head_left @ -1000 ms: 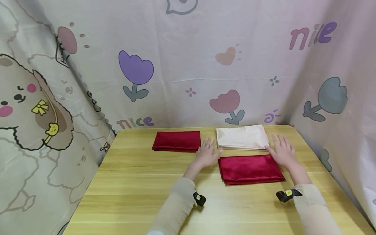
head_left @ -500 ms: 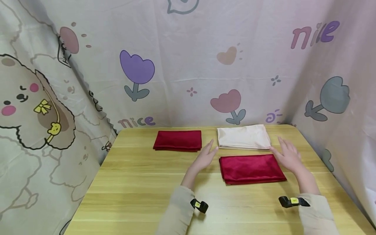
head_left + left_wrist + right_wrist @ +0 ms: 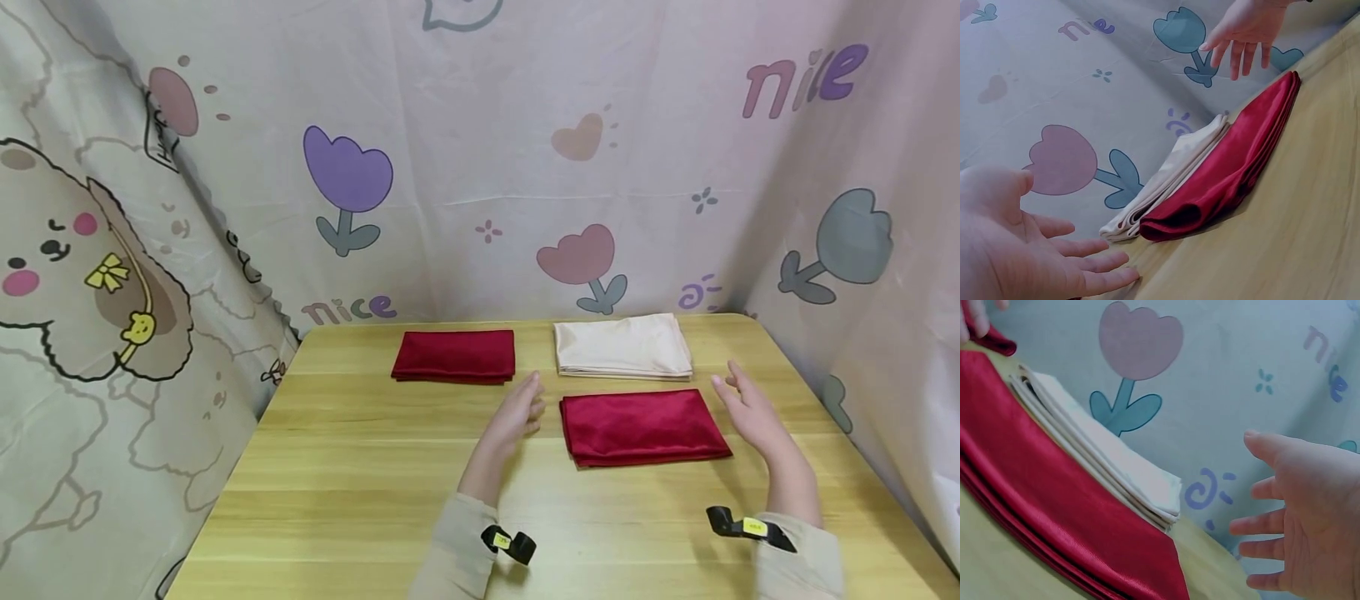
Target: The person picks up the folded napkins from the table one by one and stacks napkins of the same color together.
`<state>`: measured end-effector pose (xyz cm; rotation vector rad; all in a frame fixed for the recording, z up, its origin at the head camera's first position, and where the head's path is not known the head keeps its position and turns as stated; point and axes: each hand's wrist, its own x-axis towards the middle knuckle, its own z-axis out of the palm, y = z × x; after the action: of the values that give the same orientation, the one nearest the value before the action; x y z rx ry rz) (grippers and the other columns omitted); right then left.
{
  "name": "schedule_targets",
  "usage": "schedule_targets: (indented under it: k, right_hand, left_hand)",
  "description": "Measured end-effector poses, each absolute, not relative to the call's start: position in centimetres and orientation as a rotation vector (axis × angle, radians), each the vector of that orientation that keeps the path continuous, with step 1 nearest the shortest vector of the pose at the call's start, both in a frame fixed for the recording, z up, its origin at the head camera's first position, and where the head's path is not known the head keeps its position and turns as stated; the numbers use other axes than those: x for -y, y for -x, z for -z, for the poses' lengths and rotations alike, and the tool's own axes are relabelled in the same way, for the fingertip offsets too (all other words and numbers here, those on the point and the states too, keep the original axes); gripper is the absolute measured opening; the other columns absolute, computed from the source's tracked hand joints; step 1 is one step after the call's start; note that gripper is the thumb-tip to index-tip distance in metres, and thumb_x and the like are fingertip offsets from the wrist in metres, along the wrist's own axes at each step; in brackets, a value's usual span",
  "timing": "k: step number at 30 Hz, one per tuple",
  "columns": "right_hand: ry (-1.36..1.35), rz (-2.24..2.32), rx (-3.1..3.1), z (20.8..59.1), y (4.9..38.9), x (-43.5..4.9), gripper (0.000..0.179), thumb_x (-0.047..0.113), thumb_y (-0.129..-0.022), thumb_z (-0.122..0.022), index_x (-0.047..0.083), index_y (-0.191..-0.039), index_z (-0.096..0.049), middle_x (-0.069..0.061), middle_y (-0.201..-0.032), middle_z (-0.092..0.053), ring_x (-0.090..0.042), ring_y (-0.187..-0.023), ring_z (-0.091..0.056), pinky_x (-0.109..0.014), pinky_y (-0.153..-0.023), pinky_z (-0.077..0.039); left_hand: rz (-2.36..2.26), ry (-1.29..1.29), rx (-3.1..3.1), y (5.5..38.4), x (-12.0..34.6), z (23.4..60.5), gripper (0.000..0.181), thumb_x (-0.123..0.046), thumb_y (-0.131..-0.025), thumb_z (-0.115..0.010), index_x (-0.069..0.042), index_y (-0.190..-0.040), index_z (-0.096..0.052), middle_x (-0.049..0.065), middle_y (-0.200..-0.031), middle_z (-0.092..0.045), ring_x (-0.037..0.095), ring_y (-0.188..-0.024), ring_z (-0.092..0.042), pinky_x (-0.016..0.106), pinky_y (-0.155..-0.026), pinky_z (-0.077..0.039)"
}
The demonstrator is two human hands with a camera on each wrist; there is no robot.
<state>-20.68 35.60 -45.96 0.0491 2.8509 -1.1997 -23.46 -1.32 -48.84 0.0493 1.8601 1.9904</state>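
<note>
Two folded red satin cloths and a folded cream cloth lie on the table. The nearer red cloth lies in front of the cream cloth; the other red cloth is at the back left. My left hand is held over the table, left of the nearer red cloth, palm turned inward and fingers extended. To that cloth's right, my right hand faces it with fingers spread. Neither hand holds anything. In the left wrist view, the nearer cloth's layered edge shows, and both palms appear bare.
The wooden table has a printed curtain hanging along its back, with more curtain at the left and right sides. A small black camera is strapped at each sleeve cuff.
Both hands have drawn back from the cloths and turned palms inward. The left hand came toward me; the right hand moved right and toward me. The cloths stay put.
</note>
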Motion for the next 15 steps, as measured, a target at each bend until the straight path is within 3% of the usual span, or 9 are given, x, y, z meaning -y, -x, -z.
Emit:
schedule_targets:
  k: [4,9,15]
  right_hand:
    - [-0.080,1.229,-2.815,45.9,20.1,-35.5,0.076,0.048,-0.104,-0.022,-0.005,-0.153,0.002,-0.045,-0.146,-0.022,-0.063,-0.132,-0.024,-0.073,-0.104,-0.022]
    - [-0.119,1.306,-2.775,46.6,19.5,-35.2,0.075,0.048,-0.104,-0.022,-0.005,-0.153,-0.001,-0.044,-0.147,-0.021,-0.062,-0.134,-0.022,-0.071,-0.107,-0.020]
    - [-0.147,1.441,-2.679,47.6,18.9,-35.0,0.076,0.046,-0.105,-0.023,-0.007,-0.152,0.002,-0.043,-0.151,-0.011,-0.060,-0.139,-0.014,-0.070,-0.111,-0.016]
  left_hand:
    - [-2.012,-0.013,-1.817,23.1,1.0,49.1,0.089,-0.068,-0.094,-0.037,-0.005,-0.155,-0.020,0.022,-0.157,-0.030,0.044,-0.142,-0.032,0.056,-0.115,-0.029]
    - [-2.044,0.024,-1.751,22.7,0.7,49.1,0.087,-0.064,-0.096,-0.037,-0.001,-0.154,-0.020,0.024,-0.156,-0.029,0.045,-0.142,-0.032,0.055,-0.115,-0.029]
    - [-2.086,0.033,-1.652,22.4,0.3,49.4,0.086,-0.061,-0.098,-0.037,0.001,-0.154,-0.017,0.030,-0.155,-0.027,0.046,-0.142,-0.031,0.055,-0.115,-0.029]
